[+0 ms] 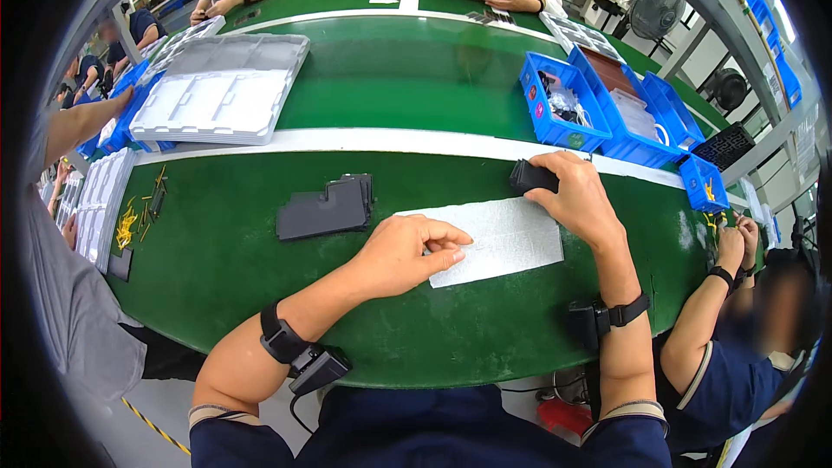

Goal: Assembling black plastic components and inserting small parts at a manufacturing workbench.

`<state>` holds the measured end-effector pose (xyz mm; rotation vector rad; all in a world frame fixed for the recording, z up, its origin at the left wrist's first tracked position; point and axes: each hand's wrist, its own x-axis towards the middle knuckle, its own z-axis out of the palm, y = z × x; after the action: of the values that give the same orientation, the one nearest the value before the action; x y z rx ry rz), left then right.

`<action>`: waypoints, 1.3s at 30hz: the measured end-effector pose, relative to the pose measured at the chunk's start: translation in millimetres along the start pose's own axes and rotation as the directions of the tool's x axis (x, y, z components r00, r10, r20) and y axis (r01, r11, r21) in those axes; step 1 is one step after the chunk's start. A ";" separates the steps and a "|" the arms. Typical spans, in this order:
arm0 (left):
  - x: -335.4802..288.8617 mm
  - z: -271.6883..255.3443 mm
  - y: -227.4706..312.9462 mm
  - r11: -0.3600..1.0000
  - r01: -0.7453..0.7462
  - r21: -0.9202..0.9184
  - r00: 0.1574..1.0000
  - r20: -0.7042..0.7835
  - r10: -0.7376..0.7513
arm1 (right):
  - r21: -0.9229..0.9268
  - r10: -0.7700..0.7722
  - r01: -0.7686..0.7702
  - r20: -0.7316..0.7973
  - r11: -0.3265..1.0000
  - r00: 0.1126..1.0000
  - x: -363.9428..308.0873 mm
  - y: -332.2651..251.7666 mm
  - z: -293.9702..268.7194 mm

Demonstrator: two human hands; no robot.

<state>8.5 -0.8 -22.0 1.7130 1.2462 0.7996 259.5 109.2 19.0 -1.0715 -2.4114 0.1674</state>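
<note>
A silvery-white foam-like sheet point(511, 247) lies flat on the green table in front of me. Over its left part hovers or rests my left hand point(407, 251), thumb and fingers a little apart, with nothing visible between them. At the sheet's far right edge my right hand point(572, 191) grips a small stack of black flat pieces point(529, 177); how many it holds is hidden by the fingers. Farther left, beyond my left hand, sits a pile of larger black flat panels point(325, 208), overlapping one another.
White plastic trays point(208, 87) are stacked at the back left, near yellow-handled tools point(127, 227). Blue bins point(568, 132) with bagged parts stand at the back right, a small blue bin point(702, 184) beside them. Co-workers sit across the table and at both sides.
</note>
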 end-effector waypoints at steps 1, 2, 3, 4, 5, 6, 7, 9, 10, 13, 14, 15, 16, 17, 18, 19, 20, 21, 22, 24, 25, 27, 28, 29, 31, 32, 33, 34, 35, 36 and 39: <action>-0.4 1.4 0.5 1.000 0.006 0.000 1.000 0.001 -0.006 | 0.002 0.011 -0.011 -0.011 1.000 1.000 0.6 -0.6 -0.4; -0.8 3.2 1.2 1.000 0.012 -0.021 1.000 -0.007 -0.012 | 0.001 0.029 -0.029 -0.014 1.000 0.999 -1.0 -1.0 -0.1; -0.5 1.9 0.8 0.999 0.016 -0.036 1.000 -0.017 -0.016 | 0.006 0.028 -0.028 -0.015 1.000 0.999 -0.8 -3.3 0.9; 0.1 1.3 -0.6 0.999 0.019 -0.032 1.000 -0.018 -0.019 | -0.006 0.062 -0.062 -0.025 0.998 0.998 -1.1 -6.1 1.4; 1.1 1.2 -2.9 0.999 -0.002 -0.044 1.000 -0.022 0.001 | -0.018 0.096 -0.096 -0.034 0.995 0.995 0.2 -8.4 1.6; -0.6 3.1 -3.8 0.998 -0.018 -0.062 1.000 -0.021 0.016 | -0.014 0.099 -0.099 -0.028 0.995 0.995 -0.5 -10.8 1.9; -2.0 2.3 -3.0 0.998 -0.011 -0.065 1.000 -0.019 0.009 | -0.021 0.079 -0.080 -0.060 0.997 0.995 -0.4 -13.1 2.2; -1.5 -2.7 3.7 0.997 0.044 -0.067 0.999 -0.002 -0.045 | -0.029 0.057 -0.060 -0.089 0.998 0.994 -1.0 -16.4 4.5; -0.7 -2.9 3.2 0.994 0.059 -0.091 0.998 0.013 -0.058 | -0.098 -0.048 0.035 -0.142 0.995 0.989 -2.0 -18.8 5.5; 0.2 0.6 2.2 0.987 0.033 -0.158 0.995 -0.084 -0.047 | -0.160 -0.251 0.225 -0.166 0.961 0.954 -6.8 -37.6 16.0; 2.0 -0.8 -0.2 0.988 0.036 -0.153 0.995 -0.090 -0.050 | -0.145 -0.310 0.288 -0.167 0.947 0.936 -6.3 -47.5 22.1; 2.6 -1.1 -2.9 0.976 0.028 -0.214 0.992 -0.113 -0.053 | -0.132 -0.365 0.346 -0.166 0.929 0.916 -6.9 -58.1 27.9; 2.2 0.3 -4.2 0.961 0.021 -0.276 0.990 -0.131 -0.059 | -0.102 -0.404 0.392 -0.162 0.914 0.900 -9.4 -66.9 32.7; 2.0 -1.9 -3.6 0.960 0.026 -0.277 0.990 -0.129 -0.064 | -0.071 -0.443 0.437 -0.158 0.897 0.883 -11.4 -75.1 37.7; 2.7 -5.6 -0.8 0.947 0.043 -0.319 0.995 -0.072 -0.070 | -0.032 -0.482 0.483 -0.145 0.875 0.864 -13.0 -80.1 43.0; 1.8 -6.8 0.9 0.931 0.062 -0.360 0.997 -0.016 -0.073 | 0.009 -0.499 0.503 -0.111 0.865 0.860 -16.2 -84.6 46.1; 0.2 -4.1 0.2 0.934 0.058 -0.352 0.998 -0.010 -0.066 | 0.037 -0.506 0.512 -0.106 0.858 0.856 -21.0 -83.7 50.7; 1.7 -7.3 3.6 0.935 0.057 -0.349 0.998 -0.014 -0.066 | 0.059 -0.515 0.522 -0.106 0.851 0.851 -19.4 -83.1 54.9; 3.2 -11.8 10.0 0.962 0.153 -0.224 0.988 0.008 -0.155 | 0.059 -0.518 0.525 -0.110 0.849 0.849 -16.8 -82.5 53.2; 1.7 -16.8 13.0 0.972 0.206 -0.112 0.976 -0.046 -0.212 | 0.099 -0.504 0.539 -0.246 0.836 0.828 -10.1 -82.8 42.0; -1.2 -19.3 9.9 0.971 0.212 -0.112 0.975 -0.049 -0.218 | 0.105 -0.506 0.541 -0.245 0.834 0.827 -10.2 -81.0 36.0; -5.4 -26.4 2.5 0.986 0.164 -0.022 0.981 -0.099 -0.165 | -0.019 -0.329 0.338 -0.283 0.941 0.901 -11.6 -73.0 24.1; -6.7 -28.6 5.2 0.985 0.170 -0.035 0.979 -0.105 -0.173 | -0.022 -0.257 0.266 -0.351 0.964 0.900 -8.4 -69.4 22.7; -9.1 -28.6 7.4 0.984 0.175 -0.037 0.979 -0.103 -0.178 | -0.038 -0.126 0.120 -0.232 0.992 0.965 -13.3 -63.4 17.2; -8.7 -34.3 11.6 0.989 0.143 0.019 0.983 -0.118 -0.140 | -0.013 0.308 -0.310 0.170 0.951 0.936 -3.1 -65.2 1.9; -8.0 -34.2 3.4 0.997 0.063 0.034 0.992 -0.112 -0.059 | -0.008 0.308 -0.311 0.166 0.950 0.937 -2.9 -57.9 9.9; -5.9 -34.7 2.6 0.998 0.056 0.041 0.994 -0.100 -0.051 | 0.298 0.251 -0.277 0.125 0.914 0.960 -5.9 -46.4 23.3; -6.5 -34.4 1.0 0.996 0.004 0.093 0.996 -0.092 0.004 | 0.576 0.203 -0.206 0.071 0.791 0.977 -8.5 -42.0 31.8; -6.5 -34.3 0.3 0.989 -0.048 0.143 0.995 -0.079 0.060 | 0.578 0.214 -0.213 0.068 0.787 0.974 -9.1 -41.9 32.7; -7.1 -31.8 1.8 0.989 -0.043 0.143 0.996 -0.075 0.054 | 0.628 0.226 -0.275 0.159 0.728 0.961 -7.7 -44.0 32.9; -3.3 -21.5 10.1 1.000 -0.001 0.016 0.978 -0.207 0.004 | 0.684 0.212 -0.327 0.249 0.652 0.945 -9.9 -51.1 32.0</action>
<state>-6.9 0.3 -3.6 1.6768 1.3927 0.9920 215.7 69.8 2.7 -1.0258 -1.9532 1.2347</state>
